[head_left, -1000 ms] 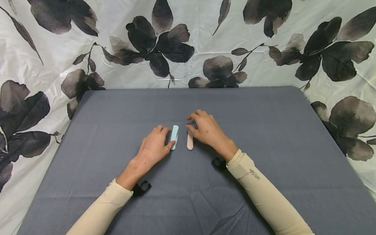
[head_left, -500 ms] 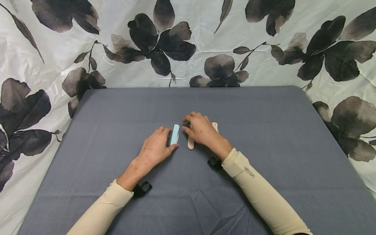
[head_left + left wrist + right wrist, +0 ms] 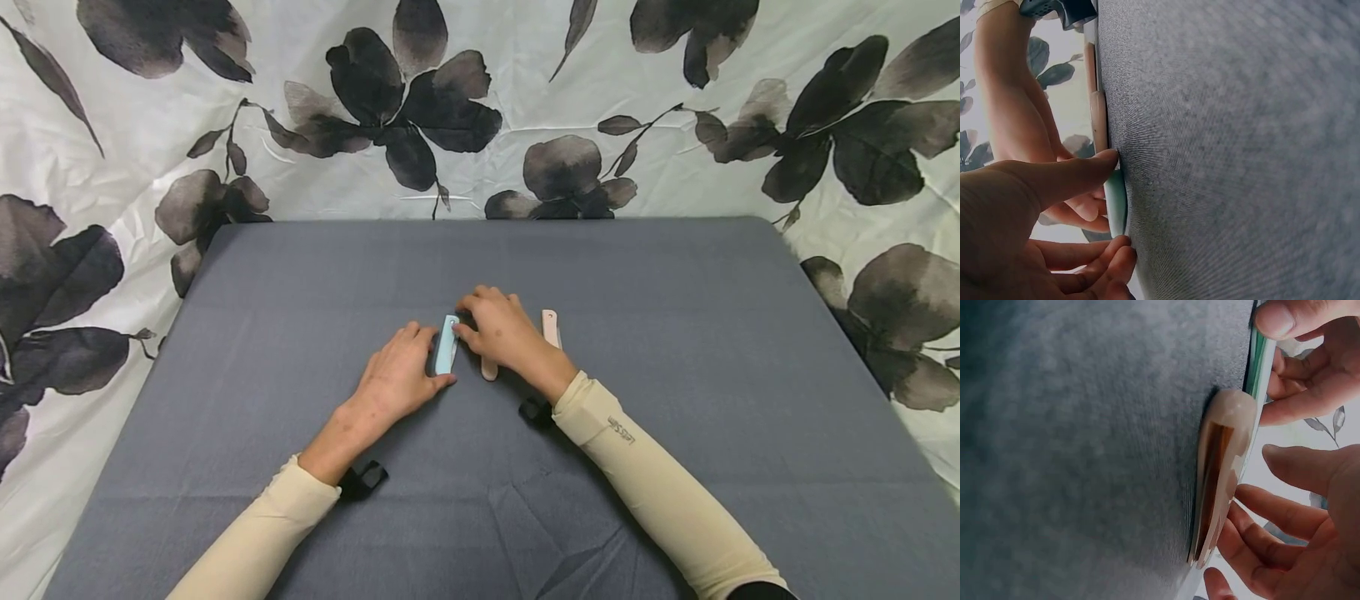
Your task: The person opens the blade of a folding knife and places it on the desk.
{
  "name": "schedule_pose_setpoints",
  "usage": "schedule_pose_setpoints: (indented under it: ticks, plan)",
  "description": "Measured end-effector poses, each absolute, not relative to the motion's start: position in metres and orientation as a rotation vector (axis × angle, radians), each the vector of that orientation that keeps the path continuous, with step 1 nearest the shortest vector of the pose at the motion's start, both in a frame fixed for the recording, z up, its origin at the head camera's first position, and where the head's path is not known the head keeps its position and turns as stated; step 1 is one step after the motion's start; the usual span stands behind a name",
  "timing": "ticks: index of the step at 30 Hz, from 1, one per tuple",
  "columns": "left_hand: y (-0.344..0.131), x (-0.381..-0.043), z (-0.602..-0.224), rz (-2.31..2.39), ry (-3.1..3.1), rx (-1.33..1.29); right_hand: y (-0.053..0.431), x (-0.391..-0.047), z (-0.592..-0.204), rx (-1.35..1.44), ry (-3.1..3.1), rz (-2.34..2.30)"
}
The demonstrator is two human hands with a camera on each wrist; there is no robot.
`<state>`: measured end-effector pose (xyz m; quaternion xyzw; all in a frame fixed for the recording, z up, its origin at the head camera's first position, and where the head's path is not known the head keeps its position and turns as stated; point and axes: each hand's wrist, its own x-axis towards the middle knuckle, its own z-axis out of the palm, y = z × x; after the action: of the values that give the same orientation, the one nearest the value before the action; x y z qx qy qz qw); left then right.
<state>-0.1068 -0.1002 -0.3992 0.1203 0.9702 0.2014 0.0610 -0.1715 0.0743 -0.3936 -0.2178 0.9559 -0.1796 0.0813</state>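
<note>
A light blue folding knife (image 3: 446, 346) lies on the grey cloth, its long side running away from me. My left hand (image 3: 399, 371) pinches it, thumb at the near end and fingertips toward the far end; the left wrist view shows the knife's green-looking handle (image 3: 1117, 197) between them. My right hand (image 3: 501, 332) hovers just right of it, thumb overlapping the far end, with thumb and fingers spread in the right wrist view. Below that hand lies a beige folding knife (image 3: 489, 369), mostly hidden in the head view; its slotted handle (image 3: 1227, 419) shows in the right wrist view.
A second beige folding knife (image 3: 551, 327) lies right of my right hand. The grey cloth (image 3: 675, 333) covers a wide table, with creases (image 3: 570, 542) near the front. Behind it hangs a white floral curtain (image 3: 517, 83). A black wrist camera (image 3: 363, 481) sits under my left wrist.
My right hand has moved left toward the blue knife, uncovering the second beige knife. My left thumb has slid down to the blue knife's near end.
</note>
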Motion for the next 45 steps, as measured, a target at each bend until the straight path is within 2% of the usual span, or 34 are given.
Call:
schedule_pose_setpoints:
  ticks: [20,45]
  plan:
    - [-0.107,-0.115,-0.395,0.690,2.901,0.393,0.066,-0.180,-0.392,-0.607,2.835,-0.623]
    - [-0.105,-0.122,-0.389,1.343,2.750,0.271,0.065,-0.174,-0.377,-0.475,2.416,-1.568]
